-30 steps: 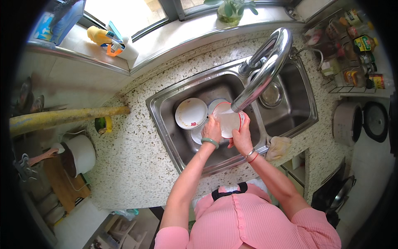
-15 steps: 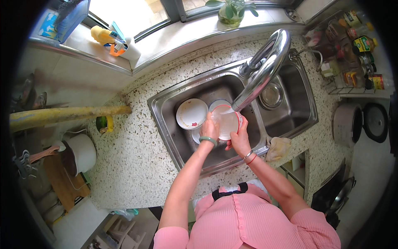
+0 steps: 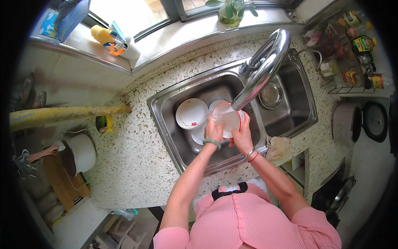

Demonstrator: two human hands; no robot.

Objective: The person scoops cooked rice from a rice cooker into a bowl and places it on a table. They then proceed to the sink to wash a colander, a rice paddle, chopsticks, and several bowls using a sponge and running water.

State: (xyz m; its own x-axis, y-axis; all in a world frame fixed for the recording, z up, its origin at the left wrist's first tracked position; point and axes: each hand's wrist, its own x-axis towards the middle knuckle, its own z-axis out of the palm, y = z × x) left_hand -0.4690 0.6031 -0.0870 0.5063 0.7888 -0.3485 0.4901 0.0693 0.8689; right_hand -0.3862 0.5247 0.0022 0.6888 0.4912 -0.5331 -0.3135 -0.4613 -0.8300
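Observation:
A white bowl (image 3: pixel 230 119) with a red rim is tilted under the tip of the chrome faucet (image 3: pixel 259 85), over the left sink basin. Water seems to run into it. My right hand (image 3: pixel 243 137) grips the bowl's right side, fingers closed round its wall. On the opposite side, my left hand (image 3: pixel 214 130) holds the edge, with fingers reaching over the inside. Just left of my hands, a white dish (image 3: pixel 192 112) with food bits and a red mark sits in the basin. Another white dish (image 3: pixel 198 135) lies partly hidden under it.
The right basin holds a round metal strainer (image 3: pixel 271 95). A pale cloth (image 3: pixel 278 148) hangs at the sink's front edge. On the left counter stand a white pot (image 3: pixel 83 152) and a tape roll (image 3: pixel 108 123). A yellow pipe (image 3: pixel 70 116) crosses above; bottles (image 3: pixel 365 43) fill a rack at right.
My left hand has moved slightly right and down, its fingers now further over the bowl's inside. The bowl has turned a little and shifted slightly.

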